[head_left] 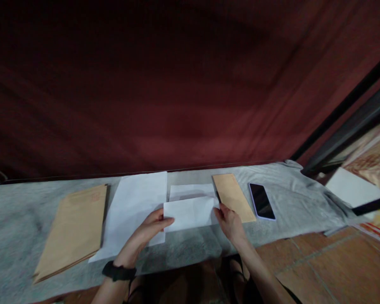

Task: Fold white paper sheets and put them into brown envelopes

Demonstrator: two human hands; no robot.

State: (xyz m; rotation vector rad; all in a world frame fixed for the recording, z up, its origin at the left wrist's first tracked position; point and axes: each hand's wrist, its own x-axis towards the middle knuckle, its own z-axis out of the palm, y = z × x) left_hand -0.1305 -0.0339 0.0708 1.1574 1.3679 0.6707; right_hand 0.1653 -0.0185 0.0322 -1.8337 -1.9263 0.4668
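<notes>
A folded sheet of white paper (190,214) is held level just above the grey cloth, one end in each hand. My left hand (153,226) pinches its left end, thumb on top and fingers beneath. At the other end, my right hand (229,219) is closed on the paper's edge, close to a brown envelope (236,196). Behind the held sheet lies another white paper (191,191), partly covered by it. Something thin and dark, too small to name, shows beside my right fingers.
Large white sheets (134,202) lie left of centre, beside a stack of brown envelopes (74,228). A phone (262,202) lies at the right. Grey cloth (288,185) covers the narrow surface, with a dark red curtain (183,105) behind and a tiled floor (342,266) below.
</notes>
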